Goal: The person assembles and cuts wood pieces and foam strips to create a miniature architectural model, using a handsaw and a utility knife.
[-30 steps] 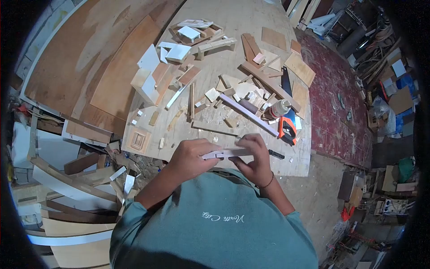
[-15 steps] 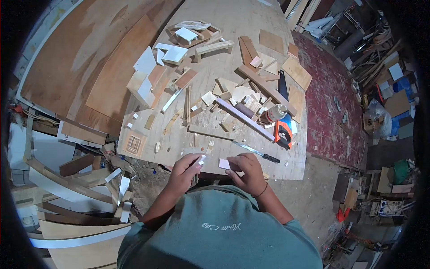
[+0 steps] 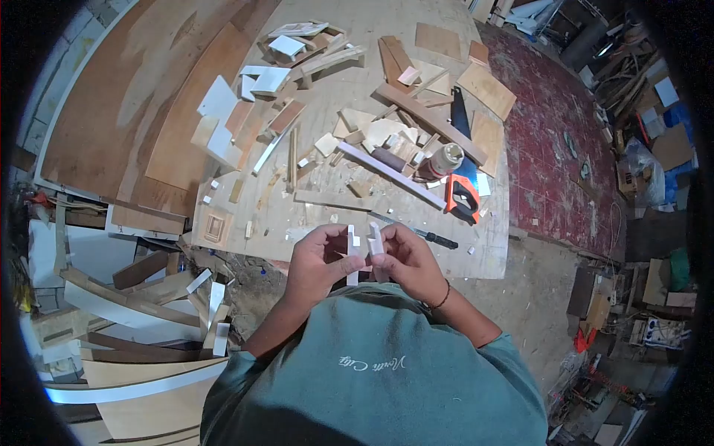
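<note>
My left hand point(image 3: 318, 262) is closed on a small white wooden piece point(image 3: 352, 253) with a little block jutting from its side. Opposite it, my right hand point(image 3: 406, 259) grips a pale pinkish-white wooden piece point(image 3: 375, 241), held upright. A narrow gap separates the two pieces, in front of my chest at the table's near edge. Just beyond my fingers lie a thin blade with a black handle point(image 3: 442, 240) and a flat wooden strip point(image 3: 331, 200).
On the worktable point(image 3: 312, 245) lie a long pale lilac strip point(image 3: 392, 175), a handsaw with an orange handle point(image 3: 462, 199), a glue bottle point(image 3: 446, 160) and several wood offcuts. Small wooden models point(image 3: 223, 126) stand at the left. Curved boards point(image 3: 134, 320) are stacked by my left side.
Both hands have come closer together and risen slightly in view. The two pieces, apart before, are now upright and face each other. The camera view has shifted a little.
</note>
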Demonstrator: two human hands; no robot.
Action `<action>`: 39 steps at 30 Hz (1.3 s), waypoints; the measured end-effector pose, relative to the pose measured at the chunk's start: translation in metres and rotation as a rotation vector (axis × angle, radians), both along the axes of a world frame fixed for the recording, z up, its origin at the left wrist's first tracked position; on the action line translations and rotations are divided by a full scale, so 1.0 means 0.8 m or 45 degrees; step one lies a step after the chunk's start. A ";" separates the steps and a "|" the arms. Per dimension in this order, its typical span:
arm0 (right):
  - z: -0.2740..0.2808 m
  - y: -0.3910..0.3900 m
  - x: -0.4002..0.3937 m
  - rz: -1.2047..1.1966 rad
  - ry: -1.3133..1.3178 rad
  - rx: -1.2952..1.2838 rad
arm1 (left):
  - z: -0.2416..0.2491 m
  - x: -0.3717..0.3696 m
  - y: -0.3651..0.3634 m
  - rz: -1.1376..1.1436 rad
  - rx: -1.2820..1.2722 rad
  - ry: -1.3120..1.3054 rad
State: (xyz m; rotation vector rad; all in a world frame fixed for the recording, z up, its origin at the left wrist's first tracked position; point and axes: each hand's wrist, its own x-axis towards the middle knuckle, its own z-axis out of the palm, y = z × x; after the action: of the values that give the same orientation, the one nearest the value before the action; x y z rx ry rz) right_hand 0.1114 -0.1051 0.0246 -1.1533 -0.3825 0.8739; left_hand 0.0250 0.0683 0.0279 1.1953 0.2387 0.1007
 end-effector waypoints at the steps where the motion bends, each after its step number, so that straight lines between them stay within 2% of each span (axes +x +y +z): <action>1: -0.001 -0.008 0.003 -0.006 -0.003 0.002 | 0.002 0.007 -0.010 -0.007 0.018 0.019; 11: -0.014 -0.101 0.034 -0.065 0.005 0.099 | -0.003 0.060 -0.098 -0.149 0.018 -0.010; 17: -0.013 -0.137 0.052 -0.031 0.123 0.086 | 0.000 0.073 -0.133 -0.159 -0.007 0.083; 39: -0.010 -0.148 0.068 0.036 0.059 0.019 | 0.007 0.078 -0.152 -0.066 0.103 0.043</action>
State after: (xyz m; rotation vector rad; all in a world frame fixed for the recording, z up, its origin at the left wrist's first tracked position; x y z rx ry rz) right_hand 0.1656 -0.2236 0.0164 -1.1143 -0.3676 0.9191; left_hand 0.0871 -0.0533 0.0335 1.2838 0.2344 0.0452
